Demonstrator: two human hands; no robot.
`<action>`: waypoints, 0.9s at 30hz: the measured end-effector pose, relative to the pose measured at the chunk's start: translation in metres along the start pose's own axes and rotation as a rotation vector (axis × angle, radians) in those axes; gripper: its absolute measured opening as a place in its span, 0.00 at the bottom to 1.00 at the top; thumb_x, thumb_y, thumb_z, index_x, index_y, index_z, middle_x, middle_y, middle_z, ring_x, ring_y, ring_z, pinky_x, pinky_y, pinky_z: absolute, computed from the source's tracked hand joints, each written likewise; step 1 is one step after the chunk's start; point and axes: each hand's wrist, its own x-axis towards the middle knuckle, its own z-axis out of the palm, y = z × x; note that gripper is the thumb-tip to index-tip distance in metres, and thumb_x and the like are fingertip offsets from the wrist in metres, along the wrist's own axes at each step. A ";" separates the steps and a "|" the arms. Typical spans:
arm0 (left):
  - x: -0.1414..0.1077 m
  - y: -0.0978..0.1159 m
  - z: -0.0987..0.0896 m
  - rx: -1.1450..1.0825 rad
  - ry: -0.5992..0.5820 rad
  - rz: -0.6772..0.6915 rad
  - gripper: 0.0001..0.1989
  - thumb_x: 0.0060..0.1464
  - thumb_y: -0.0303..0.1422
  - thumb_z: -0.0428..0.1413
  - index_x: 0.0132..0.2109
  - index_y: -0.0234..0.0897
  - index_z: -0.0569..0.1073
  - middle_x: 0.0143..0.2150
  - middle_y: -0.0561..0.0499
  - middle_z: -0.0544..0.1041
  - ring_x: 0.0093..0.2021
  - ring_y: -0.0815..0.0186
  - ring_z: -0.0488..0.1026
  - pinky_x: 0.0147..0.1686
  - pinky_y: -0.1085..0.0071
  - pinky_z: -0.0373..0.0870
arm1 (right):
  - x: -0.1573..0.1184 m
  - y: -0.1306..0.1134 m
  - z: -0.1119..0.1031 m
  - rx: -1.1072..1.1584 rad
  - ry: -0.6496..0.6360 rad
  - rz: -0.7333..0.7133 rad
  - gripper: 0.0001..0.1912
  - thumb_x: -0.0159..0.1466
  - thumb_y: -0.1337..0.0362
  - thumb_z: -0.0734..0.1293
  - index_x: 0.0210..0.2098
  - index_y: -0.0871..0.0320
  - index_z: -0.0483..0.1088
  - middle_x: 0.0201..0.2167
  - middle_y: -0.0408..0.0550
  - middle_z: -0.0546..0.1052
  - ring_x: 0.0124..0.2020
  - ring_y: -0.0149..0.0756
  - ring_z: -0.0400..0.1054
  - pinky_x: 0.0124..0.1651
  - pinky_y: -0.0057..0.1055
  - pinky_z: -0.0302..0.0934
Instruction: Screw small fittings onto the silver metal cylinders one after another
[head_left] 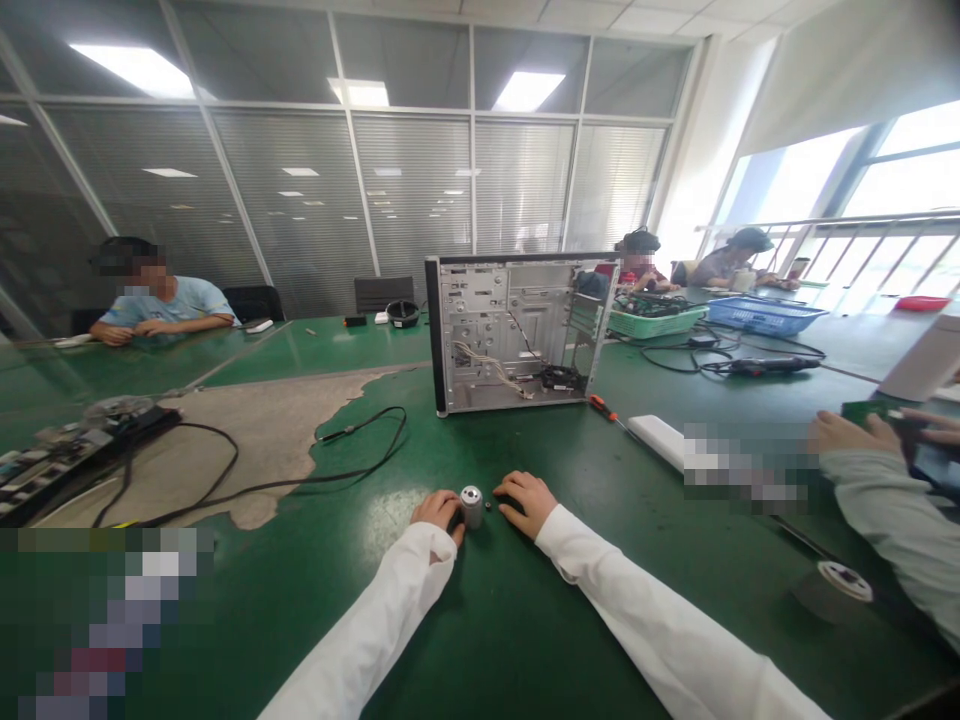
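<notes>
A small silver metal cylinder (472, 506) with dark holes in its top stands upright on the green tabletop in front of me. My left hand (438, 512) rests against its left side, fingers curled round it. Just right of the cylinder lies a tiny dark part (488, 506), too small to name. My right hand (528, 503) is beside that part, fingers bent and apart, with nothing visible in them. Behind both hands stands an opened computer case (517, 335), its wires and a black fan (561, 378) showing inside.
An orange-handled screwdriver (603, 407) and a white bar (656, 440) lie right of the case. Black cable (300, 480) and a crowded power strip (112, 440) are left. A co-worker's hands (859, 435) and another cylinder (836, 590) are right. Baskets (765, 318) stand farther back.
</notes>
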 end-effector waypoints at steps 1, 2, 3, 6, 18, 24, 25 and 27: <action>0.000 0.000 -0.001 -0.004 -0.002 -0.001 0.17 0.41 0.31 0.52 0.42 0.39 0.68 0.47 0.50 0.66 0.47 0.60 0.62 0.44 0.66 0.60 | 0.000 0.000 0.000 -0.001 0.000 0.000 0.13 0.54 0.63 0.59 0.39 0.55 0.66 0.37 0.46 0.67 0.39 0.34 0.58 0.38 0.33 0.52; 0.000 0.000 -0.001 -0.009 -0.004 -0.003 0.17 0.41 0.31 0.53 0.42 0.39 0.68 0.47 0.50 0.66 0.47 0.60 0.62 0.44 0.66 0.60 | 0.000 0.000 0.000 -0.003 0.000 0.001 0.13 0.54 0.63 0.59 0.39 0.55 0.66 0.37 0.47 0.67 0.38 0.34 0.58 0.38 0.33 0.52; 0.000 0.001 -0.002 -0.015 -0.008 -0.006 0.16 0.41 0.32 0.53 0.42 0.40 0.68 0.47 0.51 0.66 0.47 0.60 0.61 0.44 0.66 0.60 | 0.000 -0.001 -0.001 -0.004 0.000 0.001 0.13 0.54 0.63 0.59 0.39 0.55 0.66 0.37 0.47 0.67 0.38 0.34 0.58 0.38 0.33 0.52; 0.000 0.001 -0.002 -0.023 -0.014 -0.014 0.16 0.41 0.32 0.53 0.42 0.41 0.68 0.47 0.51 0.66 0.47 0.60 0.61 0.44 0.66 0.59 | 0.000 -0.001 -0.001 -0.007 0.003 -0.001 0.12 0.54 0.63 0.59 0.38 0.55 0.66 0.37 0.47 0.67 0.38 0.34 0.59 0.38 0.32 0.52; -0.001 0.001 -0.003 -0.040 -0.021 -0.019 0.16 0.40 0.31 0.52 0.41 0.41 0.67 0.47 0.51 0.66 0.48 0.60 0.61 0.44 0.65 0.59 | -0.002 -0.006 -0.002 0.019 0.048 -0.011 0.16 0.53 0.64 0.59 0.42 0.56 0.63 0.38 0.49 0.67 0.40 0.36 0.58 0.39 0.33 0.52; 0.000 -0.001 0.001 -0.035 -0.004 0.000 0.16 0.41 0.31 0.52 0.41 0.41 0.67 0.47 0.50 0.66 0.47 0.60 0.61 0.45 0.65 0.59 | -0.007 -0.042 -0.006 0.087 0.186 -0.094 0.22 0.54 0.63 0.59 0.49 0.58 0.57 0.44 0.51 0.65 0.45 0.38 0.56 0.44 0.35 0.51; 0.000 -0.001 0.001 -0.033 -0.005 -0.007 0.16 0.40 0.31 0.52 0.41 0.41 0.67 0.47 0.51 0.66 0.47 0.61 0.61 0.45 0.65 0.59 | -0.007 -0.047 -0.005 0.090 0.198 -0.107 0.23 0.54 0.63 0.59 0.50 0.58 0.56 0.44 0.52 0.65 0.45 0.38 0.56 0.44 0.36 0.51; 0.001 -0.002 0.003 -0.027 -0.010 -0.018 0.16 0.40 0.30 0.52 0.41 0.42 0.67 0.47 0.52 0.66 0.47 0.61 0.61 0.45 0.65 0.59 | -0.005 -0.054 0.000 0.095 0.228 -0.114 0.25 0.54 0.62 0.59 0.51 0.59 0.53 0.45 0.54 0.65 0.46 0.40 0.56 0.45 0.37 0.51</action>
